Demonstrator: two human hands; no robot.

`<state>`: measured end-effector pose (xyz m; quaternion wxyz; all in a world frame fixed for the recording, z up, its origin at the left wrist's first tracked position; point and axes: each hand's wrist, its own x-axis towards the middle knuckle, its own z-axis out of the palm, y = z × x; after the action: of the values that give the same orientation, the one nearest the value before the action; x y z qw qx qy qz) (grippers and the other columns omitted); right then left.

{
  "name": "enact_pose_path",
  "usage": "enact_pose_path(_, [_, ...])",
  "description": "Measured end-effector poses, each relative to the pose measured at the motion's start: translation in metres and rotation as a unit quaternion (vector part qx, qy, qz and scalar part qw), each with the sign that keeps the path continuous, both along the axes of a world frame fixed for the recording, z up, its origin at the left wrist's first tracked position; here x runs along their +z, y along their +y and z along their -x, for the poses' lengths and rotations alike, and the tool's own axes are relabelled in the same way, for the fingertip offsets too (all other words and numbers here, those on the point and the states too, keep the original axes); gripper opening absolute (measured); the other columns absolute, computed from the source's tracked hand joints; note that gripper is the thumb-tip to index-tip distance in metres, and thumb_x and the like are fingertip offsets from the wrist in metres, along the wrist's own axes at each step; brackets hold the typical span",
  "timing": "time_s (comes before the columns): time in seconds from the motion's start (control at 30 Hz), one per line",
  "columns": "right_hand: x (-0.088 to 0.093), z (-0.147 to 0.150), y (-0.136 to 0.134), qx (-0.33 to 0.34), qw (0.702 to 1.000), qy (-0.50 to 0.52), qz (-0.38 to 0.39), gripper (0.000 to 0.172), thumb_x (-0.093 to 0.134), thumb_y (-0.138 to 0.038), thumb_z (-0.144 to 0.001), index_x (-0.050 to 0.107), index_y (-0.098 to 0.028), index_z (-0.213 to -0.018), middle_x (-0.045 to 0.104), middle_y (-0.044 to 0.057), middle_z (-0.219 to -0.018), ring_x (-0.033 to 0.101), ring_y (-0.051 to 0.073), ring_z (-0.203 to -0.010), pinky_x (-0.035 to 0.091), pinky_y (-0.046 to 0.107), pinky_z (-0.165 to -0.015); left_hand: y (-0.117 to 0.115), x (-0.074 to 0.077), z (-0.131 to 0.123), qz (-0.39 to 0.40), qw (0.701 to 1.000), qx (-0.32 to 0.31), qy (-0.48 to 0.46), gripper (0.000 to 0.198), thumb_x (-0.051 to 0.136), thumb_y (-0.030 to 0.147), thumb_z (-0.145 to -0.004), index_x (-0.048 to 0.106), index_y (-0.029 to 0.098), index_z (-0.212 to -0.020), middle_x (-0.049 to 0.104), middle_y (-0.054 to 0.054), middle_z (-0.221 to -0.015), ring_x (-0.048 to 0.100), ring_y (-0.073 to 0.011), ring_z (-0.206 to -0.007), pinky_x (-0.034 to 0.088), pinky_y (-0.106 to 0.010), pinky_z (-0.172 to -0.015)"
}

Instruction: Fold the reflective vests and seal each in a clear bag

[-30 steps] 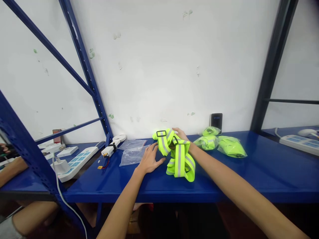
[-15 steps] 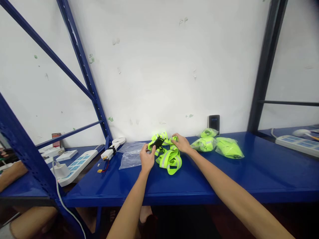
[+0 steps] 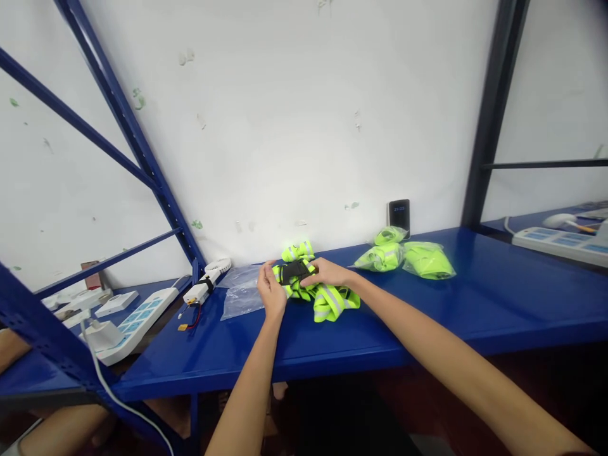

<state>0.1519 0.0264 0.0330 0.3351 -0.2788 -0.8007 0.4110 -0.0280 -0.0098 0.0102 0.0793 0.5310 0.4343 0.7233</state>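
Neon strap (image 3: 330,305) lies bunched on the blue table (image 3: 403,323), in front of the wall (image 3: 285,126). Left hand (image 3: 272,290): fingers curl and grip the strap's left end. Right hand (image 3: 329,272): thumb and fingers pinch its black piece (image 3: 293,271). Clear bags (image 3: 243,302) lie flat just left of the left hand; bagged straps (image 3: 430,261) sit to the right, near a black device (image 3: 399,215)

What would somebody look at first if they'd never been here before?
Probably the bright yellow-green strap with its silvery stripes, bunched in the middle of the blue table, with the person's left grip and right grip on it. Next might come the matching bundles in clear bags, lying to the right, near a small black device by the white wall.
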Motion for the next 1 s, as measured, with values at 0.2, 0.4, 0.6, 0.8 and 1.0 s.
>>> enact_pose_path(0.2, [-0.005,0.006,0.003,-0.011,0.981,0.17,0.095,0.032,0.078,-0.037,-0.063,0.07,-0.012,-0.081,0.067,0.002,-0.069,0.058,0.015,-0.064,0.044,0.027,-0.063,-0.003,-0.001,-0.002,0.073,0.993,-0.074,-0.055,0.05,0.053,0.051,-0.086,0.05,0.016,-0.122,0.059,0.002,-0.067,0.053,-0.0113,-0.055,0.042,-0.023,-0.057])
enact_pose_path(0.4, [-0.016,0.006,0.004,-0.002,0.926,0.32,0.2,0.033,0.08,-0.034,-0.062,0.069,-0.014,-0.086,0.071,0.005,-0.075,0.064,0.018,-0.066,0.049,0.031,-0.069,0.003,-0.008,0.001,0.145,0.966,-0.21,0.051,0.042,0.065,0.05,-0.076,0.066,0.012,-0.093,0.068,-0.006,-0.081,0.063,-0.0196,-0.076,0.049,-0.029,-0.07])
enact_pose_path(0.6, [-0.027,0.014,0.005,-0.025,0.929,0.314,0.193,0.043,0.071,-0.029,-0.068,0.064,-0.019,-0.109,0.072,0.005,-0.093,0.066,0.022,-0.08,0.051,0.035,-0.08,0.002,-0.02,-0.006,0.115,0.969,-0.209,0.062,0.047,0.056,0.047,-0.086,0.051,0.02,-0.124,0.062,-0.01,-0.12,0.057,-0.0237,-0.113,0.042,-0.038,-0.099])
enact_pose_path(0.8, [-0.031,0.013,0.009,-0.07,0.952,0.257,0.152,0.06,0.059,-0.016,-0.062,0.056,-0.023,-0.122,0.069,0.001,-0.102,0.06,0.023,-0.099,0.045,0.035,-0.091,0.009,-0.03,0.002,0.165,0.972,-0.163,0.033,0.048,0.049,0.041,-0.089,0.043,0.024,-0.134,0.044,-0.009,-0.143,0.024,-0.0234,-0.143,0.017,-0.045,-0.117])
enact_pose_path(1.0, [-0.032,0.013,0.016,-0.102,0.969,0.218,0.051,0.029,0.059,-0.025,-0.067,0.064,-0.014,-0.094,0.068,0.003,-0.087,0.059,0.022,-0.084,0.045,0.033,-0.081,-0.001,-0.021,-0.002,0.086,0.975,-0.198,0.048,0.053,0.057,0.034,-0.085,0.043,0.025,-0.136,0.051,-0.008,-0.138,0.035,-0.0221,-0.138,0.028,-0.044,-0.114])
